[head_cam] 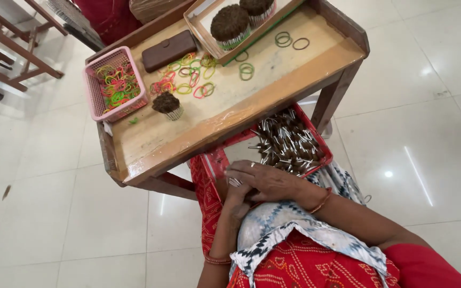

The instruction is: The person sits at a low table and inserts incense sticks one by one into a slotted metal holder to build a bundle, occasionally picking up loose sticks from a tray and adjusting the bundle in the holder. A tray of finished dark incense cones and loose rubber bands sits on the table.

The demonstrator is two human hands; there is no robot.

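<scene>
My left hand (235,205) is closed around a small bundle of thin sticks (234,182), of which only the pale ends show. My right hand (270,178), with a ring on one finger, lies over the left hand and wraps the same bundle. Both hands hover at the near edge of a red tray (214,162) in my lap. The tray holds several loose brown sticks with pale ends (289,144). A small tied bundle (167,105) stands upright on the wooden table (198,133) in front of me.
On the table sit a pink basket (93,88) of coloured rubber bands, a brown case (167,50), loose rubber bands (190,77), and a cardboard tray (201,26) with two big round bundles (230,24). A wooden chair frame (6,48) stands far left on the white tiled floor.
</scene>
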